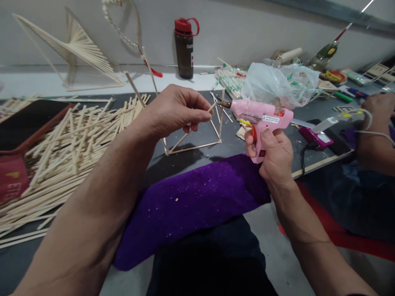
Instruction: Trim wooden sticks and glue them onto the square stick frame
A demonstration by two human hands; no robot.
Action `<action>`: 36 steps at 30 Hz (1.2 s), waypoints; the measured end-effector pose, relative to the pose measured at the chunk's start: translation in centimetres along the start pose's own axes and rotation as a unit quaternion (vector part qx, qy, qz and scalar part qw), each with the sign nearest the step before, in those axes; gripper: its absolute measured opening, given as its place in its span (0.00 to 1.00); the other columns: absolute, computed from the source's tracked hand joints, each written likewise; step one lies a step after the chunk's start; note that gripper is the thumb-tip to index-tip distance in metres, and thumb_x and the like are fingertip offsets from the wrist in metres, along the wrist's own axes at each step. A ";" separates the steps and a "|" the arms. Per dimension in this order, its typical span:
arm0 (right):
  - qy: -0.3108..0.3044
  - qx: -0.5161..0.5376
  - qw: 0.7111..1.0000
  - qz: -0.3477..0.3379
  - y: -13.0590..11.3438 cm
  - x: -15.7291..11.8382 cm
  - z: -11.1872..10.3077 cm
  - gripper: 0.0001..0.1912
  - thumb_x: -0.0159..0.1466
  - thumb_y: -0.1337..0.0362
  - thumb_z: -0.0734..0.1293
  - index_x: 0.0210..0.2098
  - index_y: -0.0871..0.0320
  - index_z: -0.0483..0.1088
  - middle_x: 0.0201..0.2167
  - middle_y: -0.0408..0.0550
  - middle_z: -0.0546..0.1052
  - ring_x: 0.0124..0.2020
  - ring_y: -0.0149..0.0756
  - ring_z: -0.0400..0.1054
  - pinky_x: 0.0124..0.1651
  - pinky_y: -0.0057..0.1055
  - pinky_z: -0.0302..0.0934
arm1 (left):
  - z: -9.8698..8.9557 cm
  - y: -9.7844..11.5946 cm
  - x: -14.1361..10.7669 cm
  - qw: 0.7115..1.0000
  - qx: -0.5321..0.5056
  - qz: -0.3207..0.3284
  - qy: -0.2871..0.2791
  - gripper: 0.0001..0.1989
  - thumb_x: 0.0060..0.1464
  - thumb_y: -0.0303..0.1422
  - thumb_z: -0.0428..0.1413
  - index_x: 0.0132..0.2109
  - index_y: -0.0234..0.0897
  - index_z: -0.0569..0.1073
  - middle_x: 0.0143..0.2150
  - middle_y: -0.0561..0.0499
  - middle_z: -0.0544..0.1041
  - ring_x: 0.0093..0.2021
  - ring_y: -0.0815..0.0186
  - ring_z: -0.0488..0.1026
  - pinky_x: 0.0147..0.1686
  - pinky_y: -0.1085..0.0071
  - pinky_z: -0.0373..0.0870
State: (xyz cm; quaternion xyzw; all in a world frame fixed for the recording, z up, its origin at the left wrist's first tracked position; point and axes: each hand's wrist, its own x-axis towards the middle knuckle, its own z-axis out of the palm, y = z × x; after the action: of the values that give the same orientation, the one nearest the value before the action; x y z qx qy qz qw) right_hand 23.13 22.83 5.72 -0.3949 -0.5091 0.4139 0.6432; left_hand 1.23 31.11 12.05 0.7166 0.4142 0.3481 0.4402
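My right hand is closed around the handle of a pink hot glue gun, with fingers at its orange trigger. The gun's dark nozzle points left and meets, or nearly meets, the tip of a thin wooden stick. My left hand pinches that stick between thumb and fingers. Below and behind the left hand stands a small frame of wooden sticks on the dark tabletop, with uprights at its corners. Part of the frame is hidden by my left hand and forearm.
Loose wooden sticks lie heaped at left beside a phone. A string-like stick sculpture and a bottle stand behind. Plastic bags lie at back right. A purple cloth hangs in front. Another person's arm is at right.
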 end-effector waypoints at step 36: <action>0.003 0.016 1.000 -0.011 0.7 0.3 -0.3 0.13 0.62 0.53 0.68 0.36 0.56 0.68 0.28 0.42 0.74 0.19 0.24 0.64 0.17 0.23 0.56 | 0.3 0.1 -0.1 1.000 0.013 0.001 0.008 0.03 0.46 0.23 0.62 0.32 0.30 0.77 0.20 0.52 0.71 0.18 0.76 0.67 0.19 0.77 0.62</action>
State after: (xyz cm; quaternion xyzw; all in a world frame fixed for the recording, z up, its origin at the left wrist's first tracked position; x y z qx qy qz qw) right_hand 23.41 23.34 5.09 -0.3801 -0.5047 0.4139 0.6554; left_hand 1.47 30.90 12.04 0.7200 0.4216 0.3491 0.4267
